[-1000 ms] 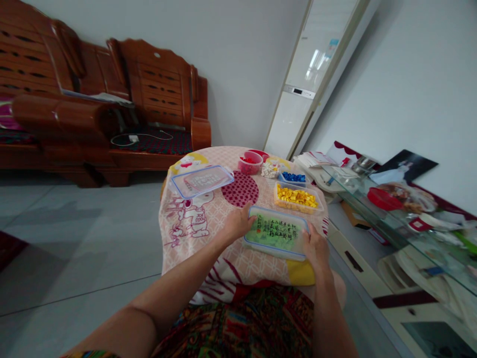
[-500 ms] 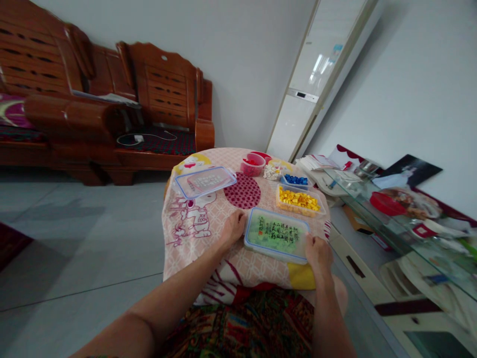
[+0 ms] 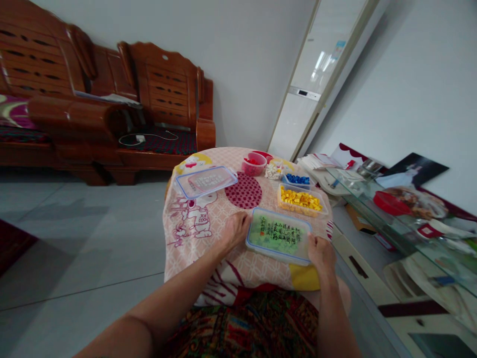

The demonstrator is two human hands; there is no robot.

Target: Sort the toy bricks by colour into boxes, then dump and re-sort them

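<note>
A lidded clear box (image 3: 278,234) with green contents and black writing on its lid lies near the front of a small round table (image 3: 194,223) covered with a cartoon cloth. My left hand (image 3: 234,229) rests at the box's left end, fingers curled against its side. At the right near corner my right hand (image 3: 319,252) presses on the box, fingers bent over the rim. Behind it stand an open box of yellow pieces (image 3: 300,199), a small box of blue pieces (image 3: 296,179), a white heap (image 3: 273,171) and a red tub (image 3: 253,164).
A loose clear lid (image 3: 205,181) lies at the table's back left. A wooden sofa (image 3: 112,109) stands behind on the left. A glass shelf unit (image 3: 410,219) with papers and dishes runs along the right. A tall white air conditioner (image 3: 309,94) stands in the corner.
My left hand has slid from the top of the box's left edge down to its side. The right hand has shifted slightly toward the near right corner. The box stays in place.
</note>
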